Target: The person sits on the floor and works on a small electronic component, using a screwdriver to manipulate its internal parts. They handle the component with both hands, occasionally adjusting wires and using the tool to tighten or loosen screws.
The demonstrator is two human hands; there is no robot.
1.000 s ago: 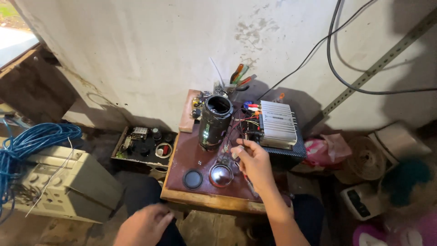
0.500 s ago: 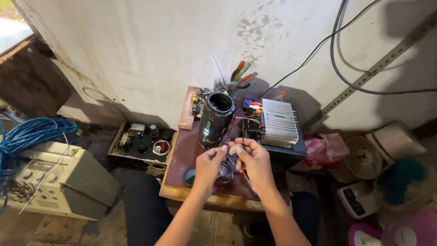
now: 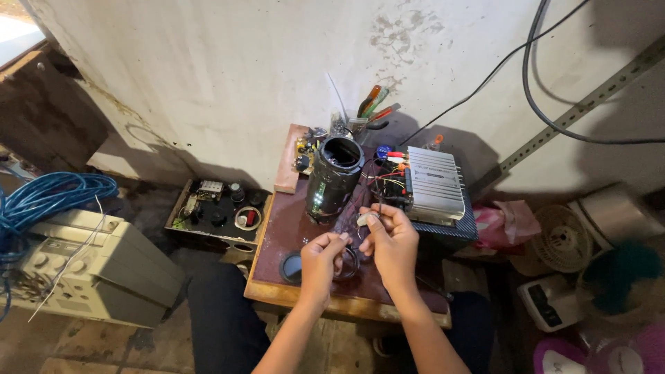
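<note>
Both hands meet over a small reddish-brown wooden bench (image 3: 277, 239). The left hand (image 3: 320, 260) and right hand (image 3: 391, 242) pinch thin dark wires (image 3: 353, 260) near a black cylindrical speaker casing (image 3: 334, 176) and silver finned amplifier (image 3: 435, 183). Wiring seems underway; steady fingertip control matters.

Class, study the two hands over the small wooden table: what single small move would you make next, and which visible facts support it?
Probably a short pull to draw the thin wires apart. Both the left hand and the right hand pinch them close together above the table, in front of the black cylindrical speaker, so a careful separation seems likely.
</note>
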